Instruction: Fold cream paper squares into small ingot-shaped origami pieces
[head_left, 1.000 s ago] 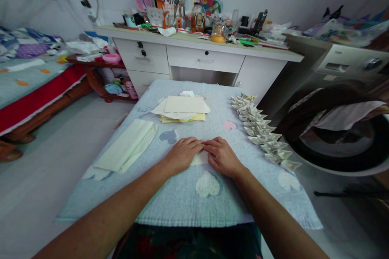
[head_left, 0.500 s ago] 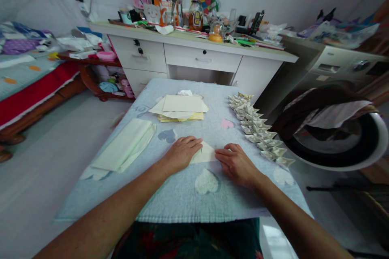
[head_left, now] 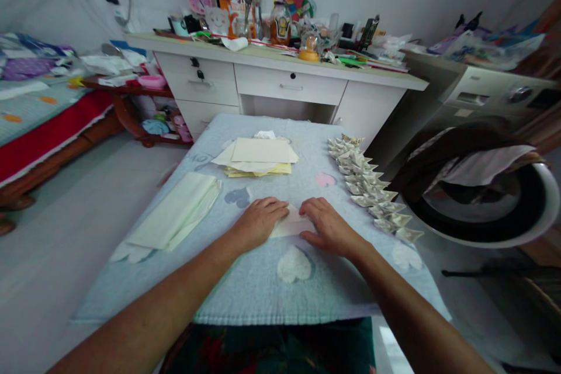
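A small folded sheet of off-white paper lies flat on the cloth-covered table, partly hidden beneath both hands. My left hand rests on its left side, fingers stretched out flat and pressing it down. Over the right side is my right hand, fingertips on the upper part of the sheet and thumb spread away near its lower right corner. A fold line shows between the hands. Right of them, several folded paper boats stand nested in rows.
A stack of paper sheets sits at the table's far side. Longer folded pale sheets lie at the left on the blue cloth. Beyond are a cluttered white desk and, at right, a washing machine with its door open.
My right hand has moved up and left from the paper's right tip onto its face, its thumb now spread. The right tip appears folded inward. The left hand stays about where it was.
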The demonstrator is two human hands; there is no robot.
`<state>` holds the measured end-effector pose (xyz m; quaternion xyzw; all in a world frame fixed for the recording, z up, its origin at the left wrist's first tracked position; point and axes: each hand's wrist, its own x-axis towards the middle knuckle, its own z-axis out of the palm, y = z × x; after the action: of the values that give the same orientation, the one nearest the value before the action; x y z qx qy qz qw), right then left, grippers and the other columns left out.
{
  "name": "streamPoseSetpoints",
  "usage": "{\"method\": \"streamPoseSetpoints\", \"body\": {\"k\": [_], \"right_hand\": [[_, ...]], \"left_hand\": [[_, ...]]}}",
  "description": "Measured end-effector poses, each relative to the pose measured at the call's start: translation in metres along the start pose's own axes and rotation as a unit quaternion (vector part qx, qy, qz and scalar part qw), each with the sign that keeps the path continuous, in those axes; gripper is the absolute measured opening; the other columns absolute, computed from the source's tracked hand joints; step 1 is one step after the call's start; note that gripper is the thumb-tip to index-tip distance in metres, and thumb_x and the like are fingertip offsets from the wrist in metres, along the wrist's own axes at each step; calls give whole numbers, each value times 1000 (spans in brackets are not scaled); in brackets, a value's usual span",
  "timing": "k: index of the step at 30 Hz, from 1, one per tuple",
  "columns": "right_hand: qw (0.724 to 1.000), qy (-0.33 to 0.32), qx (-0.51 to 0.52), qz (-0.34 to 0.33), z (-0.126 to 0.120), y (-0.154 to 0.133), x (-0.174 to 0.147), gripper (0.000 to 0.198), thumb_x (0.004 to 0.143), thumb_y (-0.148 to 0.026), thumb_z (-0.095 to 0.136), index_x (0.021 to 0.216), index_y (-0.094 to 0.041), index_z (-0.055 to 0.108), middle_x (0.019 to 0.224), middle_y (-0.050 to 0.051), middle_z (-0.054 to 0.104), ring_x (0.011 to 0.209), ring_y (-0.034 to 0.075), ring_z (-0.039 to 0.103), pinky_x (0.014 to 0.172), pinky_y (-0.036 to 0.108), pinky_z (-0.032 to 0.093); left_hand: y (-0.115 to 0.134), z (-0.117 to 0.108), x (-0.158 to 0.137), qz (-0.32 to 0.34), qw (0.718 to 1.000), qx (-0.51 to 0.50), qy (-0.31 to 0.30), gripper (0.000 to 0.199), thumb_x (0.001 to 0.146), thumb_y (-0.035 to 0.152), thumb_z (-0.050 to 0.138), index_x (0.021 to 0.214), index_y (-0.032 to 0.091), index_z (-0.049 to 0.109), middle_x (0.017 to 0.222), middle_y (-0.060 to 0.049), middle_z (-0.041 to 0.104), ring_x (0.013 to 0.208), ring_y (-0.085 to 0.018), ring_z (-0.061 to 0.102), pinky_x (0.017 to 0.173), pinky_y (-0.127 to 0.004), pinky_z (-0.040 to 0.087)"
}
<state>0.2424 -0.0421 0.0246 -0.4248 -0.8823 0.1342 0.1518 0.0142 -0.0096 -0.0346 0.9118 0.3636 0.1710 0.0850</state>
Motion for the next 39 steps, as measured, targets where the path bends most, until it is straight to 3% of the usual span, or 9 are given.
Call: {"method": "streamPoseSetpoints", "body": {"k": [5,11,20,32,39], "right_hand": [[998,-40,32,-28,13,10,10,35,73,-22,72,105,-19,58,109,7,59,100,23,49,89,38,38],[998,-20,48,-25,23,15,6,40,74,-36,72,107,-19,58,112,8,56,100,24,47,91,40,35],[999,14,36,-17,34,10,4,40,80,-43,66,114,-22,61,112,9,54,99,25,44,87,41,34],[998,19,49,-31,34,14,3,43,80,-45,65,116,-21,61,112,9,54,100,24,45,89,41,34],[998,43,43,-36,35,16,4,24,86,-35,59,104,-21,68,109,9,59,97,22,49,87,40,36]], "left_hand": [[-3,-5,-1,-2,996,-84,28,39,82,5,48,113,22,63,125,-3,63,115,-20,52,101,-40,41],[-1,-13,-5,-2,993,-116,19,22,85,24,57,106,21,65,122,-6,63,114,-23,52,99,-43,41],[-1,-16,-7,6,993,-119,-7,52,65,45,78,110,23,64,128,-9,57,117,-27,48,100,-45,38],[-1,-16,-9,7,993,-122,1,34,77,34,68,109,22,65,128,-8,59,118,-26,50,101,-45,39],[1,-18,-10,10,993,-112,23,25,85,33,58,104,20,68,124,-9,63,115,-25,54,101,-45,42]]}}
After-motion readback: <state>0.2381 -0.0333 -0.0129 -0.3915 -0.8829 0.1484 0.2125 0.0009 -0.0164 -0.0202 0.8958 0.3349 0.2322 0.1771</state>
